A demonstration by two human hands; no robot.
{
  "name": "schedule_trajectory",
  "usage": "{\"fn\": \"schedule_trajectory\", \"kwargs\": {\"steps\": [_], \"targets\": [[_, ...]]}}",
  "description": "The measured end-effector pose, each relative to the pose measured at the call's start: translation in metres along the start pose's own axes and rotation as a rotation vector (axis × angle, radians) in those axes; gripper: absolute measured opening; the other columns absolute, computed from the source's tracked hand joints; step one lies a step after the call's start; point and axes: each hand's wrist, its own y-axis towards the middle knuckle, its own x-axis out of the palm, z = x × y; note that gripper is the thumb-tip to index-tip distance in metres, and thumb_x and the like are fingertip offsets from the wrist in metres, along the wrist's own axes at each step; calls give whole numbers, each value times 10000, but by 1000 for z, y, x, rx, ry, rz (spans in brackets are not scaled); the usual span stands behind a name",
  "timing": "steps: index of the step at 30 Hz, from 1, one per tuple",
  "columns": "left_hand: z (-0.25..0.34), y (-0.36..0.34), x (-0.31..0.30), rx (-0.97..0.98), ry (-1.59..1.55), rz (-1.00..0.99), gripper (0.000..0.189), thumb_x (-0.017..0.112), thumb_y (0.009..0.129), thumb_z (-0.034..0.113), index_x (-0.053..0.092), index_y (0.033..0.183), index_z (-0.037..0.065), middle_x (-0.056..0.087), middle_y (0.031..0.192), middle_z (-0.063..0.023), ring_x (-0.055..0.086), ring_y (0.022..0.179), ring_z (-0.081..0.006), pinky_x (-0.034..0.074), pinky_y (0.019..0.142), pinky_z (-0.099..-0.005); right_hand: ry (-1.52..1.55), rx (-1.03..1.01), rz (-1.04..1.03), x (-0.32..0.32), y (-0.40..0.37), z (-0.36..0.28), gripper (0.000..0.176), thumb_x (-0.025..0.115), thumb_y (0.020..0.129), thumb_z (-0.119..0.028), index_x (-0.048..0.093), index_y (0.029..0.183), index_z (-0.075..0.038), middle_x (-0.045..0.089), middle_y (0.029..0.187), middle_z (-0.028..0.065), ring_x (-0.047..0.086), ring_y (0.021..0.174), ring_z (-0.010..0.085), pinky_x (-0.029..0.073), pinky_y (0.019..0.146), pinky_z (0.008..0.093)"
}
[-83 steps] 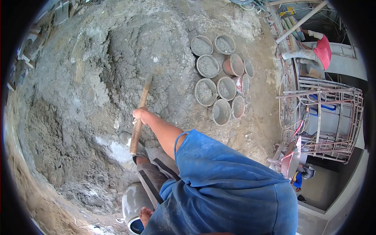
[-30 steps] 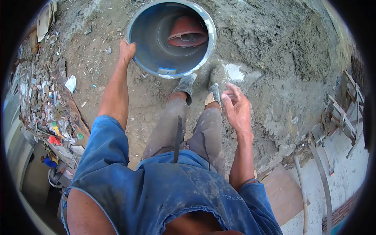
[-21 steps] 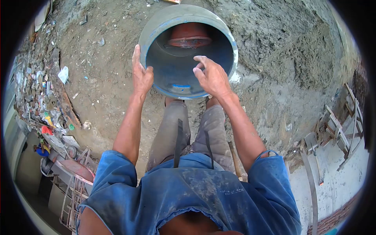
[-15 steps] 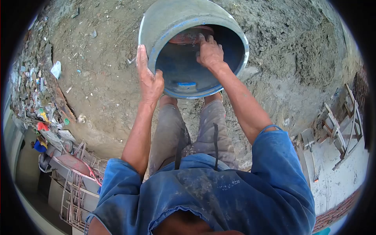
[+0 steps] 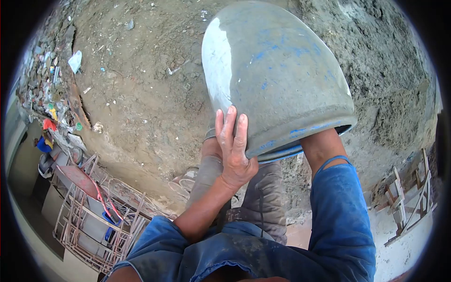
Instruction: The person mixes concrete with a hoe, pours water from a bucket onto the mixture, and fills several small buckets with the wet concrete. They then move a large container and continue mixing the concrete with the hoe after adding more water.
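A large cement-coated plastic drum [image 5: 286, 80], with blue scuffs and a white patch on one side, is tipped in front of my legs, its open mouth facing me and downward. My left hand [image 5: 234, 150] holds it at the left of the rim, with long fingers laid up the outer wall and the thumb near the edge. My right forearm [image 5: 324, 143] goes in through the mouth at the right. The right hand itself is hidden inside the drum, so its fingers and whatever they touch do not show.
Rough muddy ground [image 5: 145, 89] surrounds the drum. Litter and rubble [image 5: 51, 80] line the far left. At the lower left stand a reddish wheelbarrow [image 5: 77, 181] and metal frames [image 5: 89, 225]. Broken wooden pieces [image 5: 408, 202] lie at the right.
The drum has tilted and shifted right, its mouth turning down so the inside and the reddish thing in it are hidden. My right hand has gone deeper inside; my left moved lower and right.
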Motion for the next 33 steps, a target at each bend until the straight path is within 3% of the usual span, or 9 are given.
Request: {"fn": "schedule_trajectory", "kwargs": {"steps": [2, 4, 9, 18, 24, 26, 32, 33], "targets": [[-1, 2, -3, -48, -3, -9, 655, 557, 805, -2, 345, 1424, -39, 287, 1479, -261, 229, 1380, -482, 197, 1137, -541, 66, 31, -13, -7, -4, 4, 519, 611, 840, -137, 444, 1326, -63, 572, 1173, 203, 615, 1047, 380, 526, 843, 498], [-1, 5, -3, -74, -76, 25, 862, 548, 613, -15, 351, 1451, 39, 282, 1506, -207, 186, 1399, -468, 166, 1113, -589, 147, 77, -34, -14, -13, 10, 516, 609, 841, -136, 444, 1324, -62, 571, 1174, 201, 615, 1045, 379, 528, 837, 497], [4, 9, -3, -120, -108, 42, 880, 576, 613, -5, 366, 1460, 108, 283, 1520, -155, 188, 1407, -467, 159, 1078, -641, 402, 330, -107, -30, -56, 35, 507, 604, 843, -133, 443, 1319, -62, 568, 1176, 195, 616, 1042, 376, 535, 823, 495], [8, 7, 3, -152, -106, -3, 897, 581, 594, -9, 374, 1455, 133, 292, 1511, -153, 187, 1405, -465, 135, 1079, -649, 1075, 890, -142, -23, -127, 67, 491, 594, 848, -127, 442, 1311, -61, 564, 1179, 186, 619, 1035, 371, 548, 797, 491], [11, 8, 2, -138, -117, 11, 881, 583, 596, -14, 389, 1443, 128, 294, 1509, -154, 202, 1397, -465, 132, 1079, -653, 1374, 1051, -169, -10, -124, 46, 481, 588, 851, -124, 441, 1305, -61, 561, 1181, 179, 620, 1031, 368, 556, 780, 489], [11, 14, -4, -145, -37, -43, 734, 624, 702, 22, 411, 1403, 40, 311, 1482, -213, 226, 1374, -478, 203, 1111, -567, 1476, 1088, -171, -2, -116, 35, 477, 586, 852, -122, 441, 1303, -61, 560, 1182, 177, 621, 1029, 366, 559, 774, 488], [14, 38, -16, -172, -39, -36, 731, 614, 719, 14, 390, 1414, 27, 308, 1482, -213, 223, 1372, -479, 196, 1117, -558, 1695, 1166, -193, 12, -97, 4, 467, 580, 856, -119, 440, 1297, -60, 556, 1184, 170, 622, 1025, 363, 567, 757, 486], [14, 38, -15, -192, -85, -4, 864, 596, 660, -15, 339, 1472, 131, 269, 1522, -135, 182, 1407, -443, 161, 1078, -630, 1722, 1172, -194, 11, -95, -1, 465, 579, 856, -118, 440, 1296, -60, 556, 1185, 169, 622, 1024, 362, 568, 754, 486]]}}
